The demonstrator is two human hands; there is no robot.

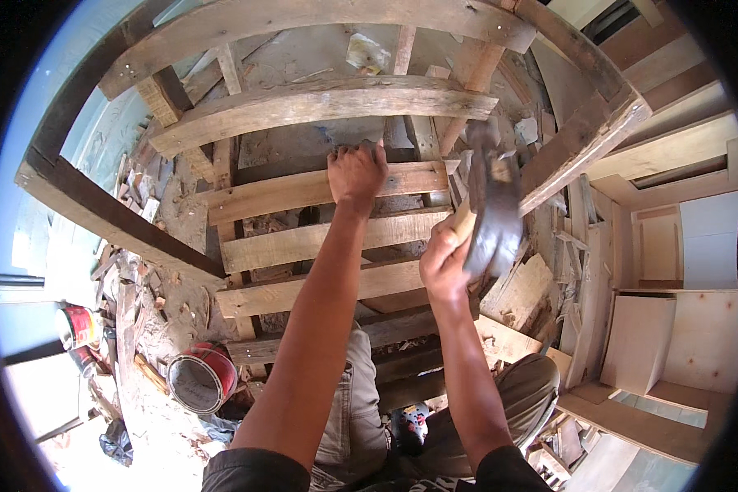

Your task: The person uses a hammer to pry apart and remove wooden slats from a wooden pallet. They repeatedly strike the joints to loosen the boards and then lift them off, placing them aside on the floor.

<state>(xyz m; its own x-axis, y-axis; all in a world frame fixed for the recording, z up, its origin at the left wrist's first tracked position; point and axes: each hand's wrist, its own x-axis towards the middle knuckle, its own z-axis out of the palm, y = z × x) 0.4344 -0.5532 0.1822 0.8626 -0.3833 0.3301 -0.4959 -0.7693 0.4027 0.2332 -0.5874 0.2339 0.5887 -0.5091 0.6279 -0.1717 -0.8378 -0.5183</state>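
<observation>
A slatted wooden frame, like a pallet, stands in front of me. My left hand (357,174) is closed over a wooden slat (414,178) in its middle, fingers curled at the far edge; whether a nail is also in them is hidden. My right hand (445,264) grips the pale wooden handle of a hammer (495,217). The hammer's dark metal head is smeared by motion and raised above the right end of the slats. Nearer to me lie more slats (336,239), roughly parallel, with gaps between them.
Dark upright frame beams (123,215) rise on the left and right. At lower left stand a red paint can (202,379) and another red can (77,325). Wood scraps litter the dirt floor. Plywood cabinet pieces (641,340) stand on the right. My knees are close below the slats.
</observation>
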